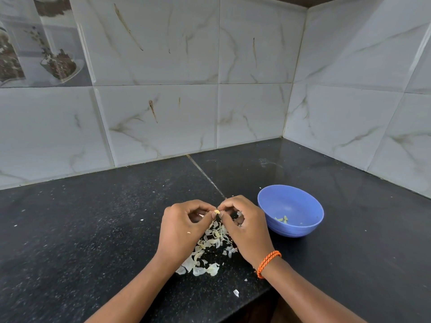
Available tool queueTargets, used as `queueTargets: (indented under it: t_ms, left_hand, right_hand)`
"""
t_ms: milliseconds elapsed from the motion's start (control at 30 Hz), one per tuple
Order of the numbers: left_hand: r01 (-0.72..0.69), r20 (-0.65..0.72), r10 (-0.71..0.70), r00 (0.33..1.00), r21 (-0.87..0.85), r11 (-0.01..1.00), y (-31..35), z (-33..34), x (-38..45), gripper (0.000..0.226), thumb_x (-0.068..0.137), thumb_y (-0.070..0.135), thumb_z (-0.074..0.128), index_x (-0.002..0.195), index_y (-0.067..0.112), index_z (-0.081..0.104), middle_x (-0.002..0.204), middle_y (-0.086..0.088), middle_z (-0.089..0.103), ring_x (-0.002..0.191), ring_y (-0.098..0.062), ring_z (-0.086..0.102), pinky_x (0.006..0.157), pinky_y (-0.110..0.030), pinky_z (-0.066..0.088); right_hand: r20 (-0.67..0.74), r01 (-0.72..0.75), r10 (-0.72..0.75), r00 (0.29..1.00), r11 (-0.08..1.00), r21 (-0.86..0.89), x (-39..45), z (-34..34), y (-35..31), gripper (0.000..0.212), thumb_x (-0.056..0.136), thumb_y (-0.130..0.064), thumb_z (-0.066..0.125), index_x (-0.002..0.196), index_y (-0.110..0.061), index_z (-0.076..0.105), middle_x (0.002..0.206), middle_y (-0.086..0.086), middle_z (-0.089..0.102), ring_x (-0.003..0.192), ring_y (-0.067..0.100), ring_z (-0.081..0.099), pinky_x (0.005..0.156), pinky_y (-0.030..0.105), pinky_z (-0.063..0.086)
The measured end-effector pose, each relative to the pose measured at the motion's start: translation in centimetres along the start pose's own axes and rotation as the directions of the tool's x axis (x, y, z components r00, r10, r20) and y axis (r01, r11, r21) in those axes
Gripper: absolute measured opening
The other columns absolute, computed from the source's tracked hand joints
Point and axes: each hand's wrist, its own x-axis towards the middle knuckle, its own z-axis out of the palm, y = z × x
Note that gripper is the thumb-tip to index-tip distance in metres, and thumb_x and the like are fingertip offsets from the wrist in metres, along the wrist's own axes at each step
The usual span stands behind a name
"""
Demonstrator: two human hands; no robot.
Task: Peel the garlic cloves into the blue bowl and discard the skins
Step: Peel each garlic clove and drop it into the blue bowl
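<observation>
Here both hands (217, 220) pinch a garlic clove (217, 211) beside the blue bowl (291, 212).

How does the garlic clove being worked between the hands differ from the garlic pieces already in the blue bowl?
The garlic clove is pinched between the left hand and right hand, above the skins; the garlic pieces lie loose in the blue bowl, untouched. The clove is mostly hidden by fingertips; the pieces show openly. Both look pale yellowish.
</observation>
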Motion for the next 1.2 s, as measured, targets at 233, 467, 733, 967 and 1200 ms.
queueTargets:
  t_ms: [233, 467, 733, 967, 1200]
  left_hand:
    - [-0.011, -0.036, 0.014, 0.999, 0.064, 0.998, 0.11, 0.09, -0.06, 0.015, 0.095, 0.021, 0.080, 0.088, 0.033, 0.084, 0.077, 0.017, 0.078, 0.072, -0.010, 0.076, 0.068, -0.044, 0.063]
    - [-0.149, 0.027, 0.149, 0.988, 0.361, 0.921, 0.40, 0.08, -0.29, 0.012, 0.094, 0.028, 0.081, 0.095, 0.040, 0.084, 0.072, 0.034, 0.068, 0.070, 0.006, 0.066, 0.059, -0.018, 0.045]
    - [-0.194, 0.062, 0.186, 0.981, 0.438, 0.878, 0.47, 0.17, -0.45, 0.009, 0.094, 0.032, 0.079, 0.100, 0.038, 0.084, 0.087, 0.025, 0.077, 0.075, 0.000, 0.069, 0.066, -0.029, 0.058]
    - [-0.192, 0.087, 0.172, 0.981, 0.374, 0.907, 0.28, 0.41, -0.49, 0.013, 0.094, 0.028, 0.075, 0.097, 0.037, 0.083, 0.082, 0.026, 0.075, 0.076, -0.001, 0.069, 0.066, -0.030, 0.058]
    - [-0.197, 0.129, 0.165, 0.978, 0.305, 0.932, 0.40, 0.45, -0.44, 0.016, 0.094, 0.023, 0.073, 0.095, 0.036, 0.083, 0.079, 0.027, 0.073, 0.077, -0.002, 0.071, 0.066, -0.029, 0.058]
  right_hand:
    - [0.016, -0.015, 0.015, 1.000, 1.000, 0.021, -0.06, 0.11, -0.12, 0.014, 0.092, -0.009, 0.074, 0.091, -0.022, 0.076, 0.087, -0.013, 0.070, 0.084, 0.017, 0.069, 0.060, 0.020, 0.049]
    - [-0.006, 0.003, -0.003, 1.000, 0.997, -0.075, -0.14, 0.18, 0.28, 0.010, 0.091, -0.015, 0.076, 0.086, -0.023, 0.073, 0.083, -0.013, 0.069, 0.079, 0.014, 0.070, 0.061, 0.023, 0.053]
    - [-0.031, -0.004, 0.002, 1.000, 0.998, -0.068, -0.05, 0.20, 0.29, 0.012, 0.084, -0.007, 0.076, 0.077, -0.016, 0.073, 0.074, -0.010, 0.069, 0.071, 0.014, 0.068, 0.057, 0.020, 0.052]
    - [-0.063, -0.031, 0.029, 0.998, 0.999, -0.022, -0.03, 0.34, 0.19, 0.012, 0.077, -0.010, 0.072, 0.068, -0.016, 0.067, 0.066, -0.006, 0.064, 0.061, 0.019, 0.062, 0.054, 0.036, 0.052]
    - [-0.069, -0.064, 0.064, 0.996, 0.998, 0.005, 0.01, 0.41, 0.29, 0.022, 0.074, -0.002, 0.074, 0.063, -0.017, 0.063, 0.062, -0.004, 0.060, 0.058, 0.019, 0.056, 0.053, 0.039, 0.049]
